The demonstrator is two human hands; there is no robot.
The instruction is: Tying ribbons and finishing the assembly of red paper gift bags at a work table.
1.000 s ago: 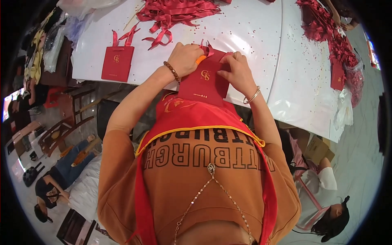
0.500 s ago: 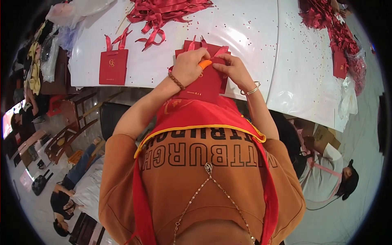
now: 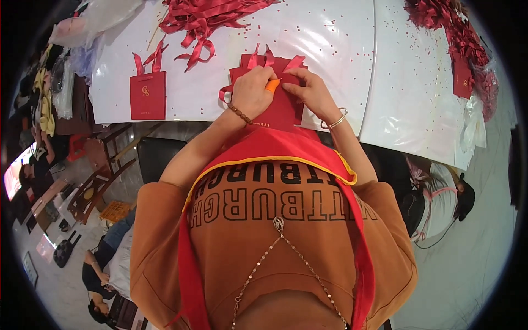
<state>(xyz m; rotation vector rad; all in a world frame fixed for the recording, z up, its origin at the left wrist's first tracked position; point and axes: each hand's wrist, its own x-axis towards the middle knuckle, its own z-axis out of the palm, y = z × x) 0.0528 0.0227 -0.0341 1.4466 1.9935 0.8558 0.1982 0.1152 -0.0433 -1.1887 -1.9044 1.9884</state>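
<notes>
A red paper gift bag (image 3: pixel 275 113) lies at the table's near edge, on top of others like it. My left hand (image 3: pixel 252 91), closed, rests on its left upper part. An orange tapered piece (image 3: pixel 272 86) shows at that hand's thumb side; whether it is a finger cover or a small tool cannot be made out. My right hand (image 3: pixel 312 93) bends its thumb and forefinger toward each other at the bag's upper right; what they pinch is too small to tell. Red satin ribbon loops (image 3: pixel 268 55) stick up beyond the bags.
A finished-looking red bag with ribbon handles (image 3: pixel 147 93) lies to the left. Loose red ribbons (image 3: pixel 206 19) are heaped at the far side of the white table (image 3: pixel 330 33). More ribbons (image 3: pixel 434 19) and plastic bags lie far right. Small red dots are scattered about.
Both hands have stayed at the upper part of the bag, with slightly shifted fingers. My right thumb and forefinger have drawn a little apart. The whole view has shifted slightly.
</notes>
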